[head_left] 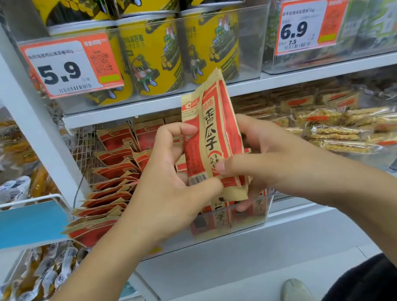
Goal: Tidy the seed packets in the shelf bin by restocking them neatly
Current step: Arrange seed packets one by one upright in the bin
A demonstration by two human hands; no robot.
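Both hands' fingers grasp seed packets [212, 139] | over clear shelf bin [260, 213] | white shelf [307, 75]

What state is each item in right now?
Red-and-tan paper seed packets: small bunch, upright, gripped by both hands.
Left hand: grips the bunch.
Right hand: grips the bunch.
Clear plastic shelf bin: packets inside, leaning untidily.
Yellow cylindrical snack tubs: upright, stacked.

Packets [212, 136] above shelf bin [227, 221]
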